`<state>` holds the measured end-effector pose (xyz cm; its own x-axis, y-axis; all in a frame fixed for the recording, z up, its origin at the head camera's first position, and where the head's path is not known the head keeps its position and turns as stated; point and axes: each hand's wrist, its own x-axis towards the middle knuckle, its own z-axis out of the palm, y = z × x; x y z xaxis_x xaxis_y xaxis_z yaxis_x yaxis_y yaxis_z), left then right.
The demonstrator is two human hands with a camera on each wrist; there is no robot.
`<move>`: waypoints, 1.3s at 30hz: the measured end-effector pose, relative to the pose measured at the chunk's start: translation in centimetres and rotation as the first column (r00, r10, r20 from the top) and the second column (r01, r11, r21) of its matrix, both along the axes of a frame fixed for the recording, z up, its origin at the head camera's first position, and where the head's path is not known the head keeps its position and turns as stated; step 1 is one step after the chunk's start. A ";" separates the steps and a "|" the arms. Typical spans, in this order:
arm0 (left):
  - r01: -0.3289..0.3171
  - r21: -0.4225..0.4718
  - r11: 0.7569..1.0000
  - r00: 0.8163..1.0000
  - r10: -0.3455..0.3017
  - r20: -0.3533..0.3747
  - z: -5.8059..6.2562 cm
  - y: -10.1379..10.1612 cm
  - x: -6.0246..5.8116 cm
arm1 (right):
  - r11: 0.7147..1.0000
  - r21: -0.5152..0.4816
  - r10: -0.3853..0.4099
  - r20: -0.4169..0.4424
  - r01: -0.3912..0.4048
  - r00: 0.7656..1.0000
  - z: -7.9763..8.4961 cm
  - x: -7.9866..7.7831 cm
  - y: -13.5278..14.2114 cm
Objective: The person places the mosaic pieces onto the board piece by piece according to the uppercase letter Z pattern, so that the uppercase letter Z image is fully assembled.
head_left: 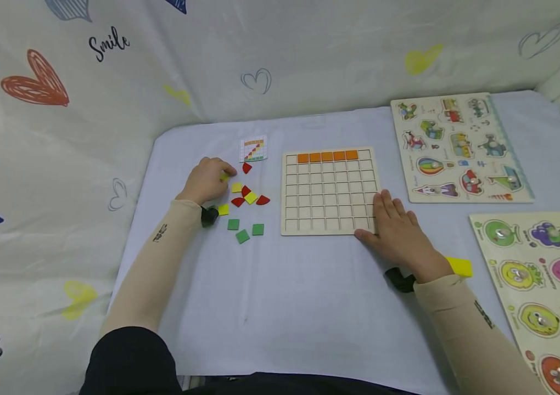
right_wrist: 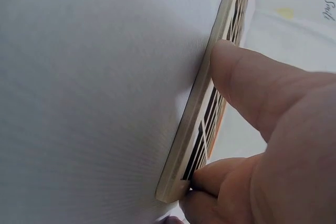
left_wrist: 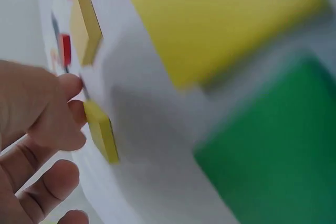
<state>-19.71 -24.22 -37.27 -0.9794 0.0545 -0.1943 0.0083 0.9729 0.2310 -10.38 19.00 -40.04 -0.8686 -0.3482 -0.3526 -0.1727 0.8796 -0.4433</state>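
My left hand (head_left: 209, 178) reaches in at the left, its fingertips at a yellow square tile (left_wrist: 103, 134) that they appear to pinch at one end. Around it lie further yellow tiles (head_left: 237, 187), red quarter-round pieces (head_left: 262, 200) and green square tiles (head_left: 242, 236). A wooden grid board (head_left: 329, 189) sits flat in the middle, several orange squares (head_left: 326, 157) in its top row. My right hand (head_left: 398, 233) rests with straight fingers on the board's lower right corner, the thumb along its near edge in the right wrist view.
A small pattern card (head_left: 253, 148) lies behind the loose pieces. To the right are a vehicle and animal picture puzzle (head_left: 463, 148) and a fruit puzzle (head_left: 532, 296). A yellow object (head_left: 459, 267) is partly hidden by the right wrist. Printed cloth (head_left: 309, 66) hangs behind the table.
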 end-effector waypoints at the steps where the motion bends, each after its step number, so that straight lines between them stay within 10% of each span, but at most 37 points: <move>1: -0.012 -0.003 1.000 1.000 0.012 0.007 0.0 -0.5 0.1 | 1.000 0.001 0.001 0.000 -0.001 1.000 0.0 0.0 0.0; 23: -0.065 -0.018 0.998 0.998 0.064 -0.029 0.6 -1.8 1.6 | 1.000 -0.015 -0.003 0.001 0.003 1.000 0.0 0.0 0.1; 39: 0.096 0.090 0.991 0.993 -0.088 -0.082 0.3 5.2 -1.7 | 1.000 -0.007 -0.026 -0.010 0.026 1.000 0.0 0.3 -0.1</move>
